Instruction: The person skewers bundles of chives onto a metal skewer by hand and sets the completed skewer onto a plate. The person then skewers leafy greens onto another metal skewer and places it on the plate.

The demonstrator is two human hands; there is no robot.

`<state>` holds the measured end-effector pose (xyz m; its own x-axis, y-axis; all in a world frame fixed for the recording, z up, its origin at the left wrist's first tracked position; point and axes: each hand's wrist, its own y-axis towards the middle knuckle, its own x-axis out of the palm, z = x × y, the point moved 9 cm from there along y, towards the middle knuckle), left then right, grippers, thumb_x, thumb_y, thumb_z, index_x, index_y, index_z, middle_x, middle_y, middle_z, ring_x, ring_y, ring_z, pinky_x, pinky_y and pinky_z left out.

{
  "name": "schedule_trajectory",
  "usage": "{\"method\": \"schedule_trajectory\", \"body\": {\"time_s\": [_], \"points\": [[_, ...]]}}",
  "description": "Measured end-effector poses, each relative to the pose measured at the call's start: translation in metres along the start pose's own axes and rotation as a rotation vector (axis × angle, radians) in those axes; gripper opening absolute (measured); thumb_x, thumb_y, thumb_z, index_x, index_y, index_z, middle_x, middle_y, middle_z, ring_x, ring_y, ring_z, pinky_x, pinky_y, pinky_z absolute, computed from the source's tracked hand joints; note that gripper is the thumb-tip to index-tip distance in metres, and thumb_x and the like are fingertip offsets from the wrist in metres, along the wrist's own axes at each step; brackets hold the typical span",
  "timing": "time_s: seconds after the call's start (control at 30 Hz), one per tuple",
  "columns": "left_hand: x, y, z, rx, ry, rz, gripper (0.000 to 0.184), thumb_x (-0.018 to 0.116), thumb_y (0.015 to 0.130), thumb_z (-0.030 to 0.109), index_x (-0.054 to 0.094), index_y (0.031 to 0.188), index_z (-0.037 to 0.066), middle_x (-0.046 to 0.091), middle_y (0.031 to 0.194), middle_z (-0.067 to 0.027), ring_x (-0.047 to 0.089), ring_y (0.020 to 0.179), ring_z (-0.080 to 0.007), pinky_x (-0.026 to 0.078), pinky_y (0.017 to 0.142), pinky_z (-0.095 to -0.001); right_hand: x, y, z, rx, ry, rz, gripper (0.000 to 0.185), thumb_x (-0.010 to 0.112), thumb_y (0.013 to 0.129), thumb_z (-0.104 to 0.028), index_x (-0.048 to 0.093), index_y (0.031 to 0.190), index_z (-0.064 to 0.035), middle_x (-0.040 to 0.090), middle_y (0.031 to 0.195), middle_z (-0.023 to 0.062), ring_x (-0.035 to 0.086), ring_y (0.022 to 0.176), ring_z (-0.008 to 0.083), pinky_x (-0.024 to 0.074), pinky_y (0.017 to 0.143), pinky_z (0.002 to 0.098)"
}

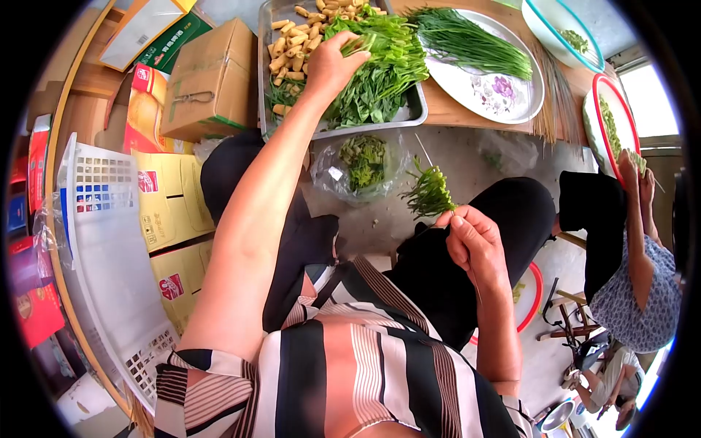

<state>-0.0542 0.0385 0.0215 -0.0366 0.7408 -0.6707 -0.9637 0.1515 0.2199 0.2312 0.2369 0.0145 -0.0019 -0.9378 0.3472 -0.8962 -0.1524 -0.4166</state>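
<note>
I take the silver rectangular metal tray (418, 109) as my landmark; its near rim lies along the front edge of the brown wooden worktop (438, 109). Its right side has almost no room, with the white oval plate with a purple flower (504, 102) just beside it. On its left stands a taped brown cardboard box (197, 80). The widest open room I have is in front of the tray, above the grey floor (358, 230) and between the knees, though one clear plastic bag of greens (361, 164) sits there, near the tray's rim.

I count one plate, carrying a heap of long thin green stalks (475, 44). Farther right of the tray are two bowls: a teal-rimmed bowl (562, 33) and a red-rimmed bowl (610, 124), the latter with a co-worker's two hands (634, 171) at it. In the tray, short tan rolls (292, 47) are too many and too overlapped to count, and lie beside a pile of leafy green vegetables (380, 73).

My left hand (334, 64) is over the tray, fingers pinched on a small bunch of green stems (358, 45). My right hand (475, 237), in front of the tray and lower than the bag, is clenched round one thin skewer (423, 146), with curly green pieces (429, 193) threaded on it just beyond my fingertips.
</note>
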Motion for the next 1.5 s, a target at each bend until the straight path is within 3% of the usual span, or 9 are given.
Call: {"method": "schedule_trajectory", "body": {"time_s": [0.1, 0.13, 0.2, 0.3, 0.43, 0.6, 0.87, 1.5], "points": [[-0.029, 0.002, 0.000, 0.118, -0.487, 0.127, 0.020, 0.072, 0.080, 0.013, 0.063, 0.096, 0.006, 0.066, 0.080, -0.0007, 0.061, 0.072, -0.0114, 0.049, 0.066, -0.0277, 0.000, 0.000, 0.001, -0.002, 0.013, -0.001, 0.021, 0.048, 0.098, -0.017, 0.061, 0.096, -0.0003, 0.038, 0.049, -0.0048, 0.028, 0.040, 0.0029, 0.0217, 0.037, 0.0196], [-0.043, -0.005, 0.011, 0.047, -0.577, 0.063, 0.022, 0.068, 0.084, 0.011, 0.060, 0.103, 0.003, 0.066, 0.087, -0.0033, 0.063, 0.077, -0.0098, 0.048, 0.074, -0.0246, 0.001, -0.001, 0.000, -0.010, 0.006, -0.008, 0.021, 0.048, 0.098, -0.017, 0.061, 0.096, -0.0003, 0.038, 0.049, -0.0048, 0.028, 0.040, 0.0029, 0.0217, 0.037, 0.0196], [-0.075, -0.015, 0.030, 0.041, -0.879, 0.037, 0.019, 0.067, 0.085, 0.013, 0.060, 0.102, 0.005, 0.067, 0.090, -0.0042, 0.062, 0.076, -0.0093, 0.046, 0.067, -0.0227, 0.001, -0.002, -0.001, -0.017, -0.001, -0.001, 0.021, 0.048, 0.098, -0.017, 0.061, 0.096, -0.0004, 0.038, 0.049, -0.0047, 0.028, 0.040, 0.0031, 0.0219, 0.037, 0.0197], [-0.136, -0.050, 0.074, 0.084, -0.908, 0.095, 0.018, 0.065, 0.087, 0.017, 0.061, 0.102, 0.007, 0.067, 0.090, -0.0040, 0.059, 0.072, -0.0061, 0.034, 0.054, -0.0182, 0.005, -0.010, -0.010, -0.046, -0.016, -0.004, 0.021, 0.047, 0.098, -0.017, 0.060, 0.096, -0.0005, 0.038, 0.049, -0.0046, 0.028, 0.040, 0.0031, 0.0215, 0.037, 0.0196], [-0.168, -0.102, 0.099, 0.051, -0.928, 0.126, 0.023, 0.065, 0.087, 0.018, 0.062, 0.107, 0.007, 0.065, 0.087, -0.0023, 0.055, 0.069, -0.0067, 0.036, 0.057, -0.0194, 0.023, -0.032, -0.038, -0.134, -0.031, -0.024, 0.020, 0.046, 0.098, -0.015, 0.059, 0.096, 0.0000, 0.037, 0.049, -0.0045, 0.027, 0.039, 0.0029, 0.0207, 0.038, 0.0194], [-0.125, -0.144, 0.084, -0.153, -1.204, -0.025, 0.027, 0.067, 0.087, 0.022, 0.062, 0.108, 0.005, 0.062, 0.082, -0.0018, 0.054, 0.066, -0.0093, 0.037, 0.058, -0.0202, 0.058, -0.059, -0.070, -0.235, -0.102, -0.028, 0.021, 0.045, 0.098, -0.015, 0.059, 0.095, 0.0016, 0.036, 0.049, -0.0050, 0.026, 0.039, 0.0025, 0.0202, 0.038, 0.0194], [-0.102, -0.184, 0.092, -0.337, -1.364, -0.153, 0.026, 0.068, 0.085, 0.016, 0.061, 0.106, 0.002, 0.063, 0.083, -0.0038, 0.057, 0.066, -0.0106, 0.041, 0.059, -0.0217, 0.102, -0.082, -0.083, -0.269, -0.313, -0.071, 0.021, 0.048, 0.098, -0.016, 0.060, 0.097, 0.0012, 0.039, 0.050, -0.0073, 0.028, 0.042, -0.0002, 0.0199, 0.041, 0.0171], [-0.085, -0.185, 0.077, -0.416, -1.520, -0.177, 0.023, 0.069, 0.085, 0.016, 0.064, 0.100, 0.000, 0.062, 0.084, -0.0062, 0.054, 0.066, -0.0123, 0.043, 0.059, -0.0228, 0.116, -0.053, -0.064, -0.150, -0.379, -0.100, 0.022, 0.050, 0.097, -0.016, 0.062, 0.099, 0.0016, 0.041, 0.053, -0.0081, 0.032, 0.045, -0.0005, 0.0220, 0.043, 0.0164]]}}
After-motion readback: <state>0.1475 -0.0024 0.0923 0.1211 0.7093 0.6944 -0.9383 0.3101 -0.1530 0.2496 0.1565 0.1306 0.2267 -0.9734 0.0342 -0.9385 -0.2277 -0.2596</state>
